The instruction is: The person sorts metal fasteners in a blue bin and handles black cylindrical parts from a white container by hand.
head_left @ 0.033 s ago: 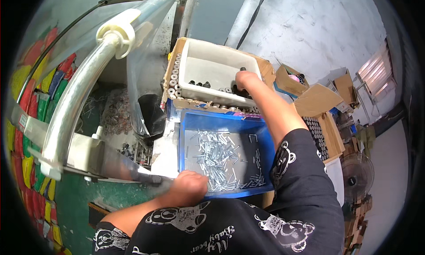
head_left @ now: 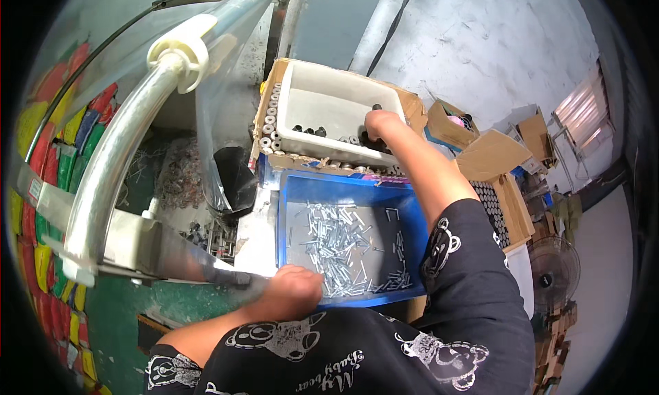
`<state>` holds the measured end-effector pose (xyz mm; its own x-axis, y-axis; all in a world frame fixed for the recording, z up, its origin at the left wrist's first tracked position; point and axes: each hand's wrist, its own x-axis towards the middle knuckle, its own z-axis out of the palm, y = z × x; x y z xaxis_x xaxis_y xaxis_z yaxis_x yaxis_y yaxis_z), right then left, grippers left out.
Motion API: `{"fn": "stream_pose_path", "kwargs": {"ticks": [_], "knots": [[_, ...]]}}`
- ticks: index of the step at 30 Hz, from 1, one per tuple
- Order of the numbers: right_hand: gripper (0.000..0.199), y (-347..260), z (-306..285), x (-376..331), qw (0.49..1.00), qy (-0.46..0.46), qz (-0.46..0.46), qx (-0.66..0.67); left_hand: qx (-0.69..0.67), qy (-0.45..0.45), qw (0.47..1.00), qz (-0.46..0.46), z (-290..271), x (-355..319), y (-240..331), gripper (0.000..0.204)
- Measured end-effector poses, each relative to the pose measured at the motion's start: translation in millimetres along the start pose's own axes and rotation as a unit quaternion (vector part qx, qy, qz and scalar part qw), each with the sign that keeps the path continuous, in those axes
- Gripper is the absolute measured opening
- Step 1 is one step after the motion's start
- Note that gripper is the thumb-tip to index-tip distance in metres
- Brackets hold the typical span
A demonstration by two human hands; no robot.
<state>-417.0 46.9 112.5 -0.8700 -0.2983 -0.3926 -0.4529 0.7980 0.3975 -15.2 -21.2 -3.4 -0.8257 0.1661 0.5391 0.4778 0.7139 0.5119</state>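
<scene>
My right hand [head_left: 381,126] reaches into the near right part of a white plastic bin [head_left: 329,86]. Its fingers look curled downward among small black cylindrical pieces [head_left: 320,131], and what they grip is hidden. Closed in a fist, my left hand [head_left: 296,285] rests at the near left corner of a blue bin [head_left: 283,216]. Nothing shows sticking out of that fist, and its inside is out of sight. Many loose silvery metal pins [head_left: 336,240] are heaped in the blue bin, with a few strays along its right side.
A cardboard box [head_left: 274,69] holding pale rings surrounds the white bin. Left stands a machine with a curved metal tube [head_left: 123,161] and clear sheeting. To the right are a carton of upright dark cylinders [head_left: 489,206], a smaller box [head_left: 449,124] and a fan [head_left: 555,275].
</scene>
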Motion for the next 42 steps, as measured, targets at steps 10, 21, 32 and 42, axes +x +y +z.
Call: {"fn": "stream_pose_path", "kwargs": {"ticks": [10,21,32,42], "knots": [[0.035,18,7,-4,0.991,0.073,-0.083,-0.078,0.026,-0.055,0.997,-0.04,-3,1,1,0.01],[0.035,55,19,-23,0.903,-0.144,-0.04,0.402,0.006,-0.038,0.999,-0.031,-2,1,-1,0.008],[0.023,54,24,-22,0.932,-0.112,-0.043,0.342,-0.003,-0.017,1.0,-0.013,2,-1,-2,0.001],[0.018,53,33,-15,0.892,-0.107,-0.011,0.439,0.004,-0.035,0.999,-0.019,1,-1,-1,0.005]]}}
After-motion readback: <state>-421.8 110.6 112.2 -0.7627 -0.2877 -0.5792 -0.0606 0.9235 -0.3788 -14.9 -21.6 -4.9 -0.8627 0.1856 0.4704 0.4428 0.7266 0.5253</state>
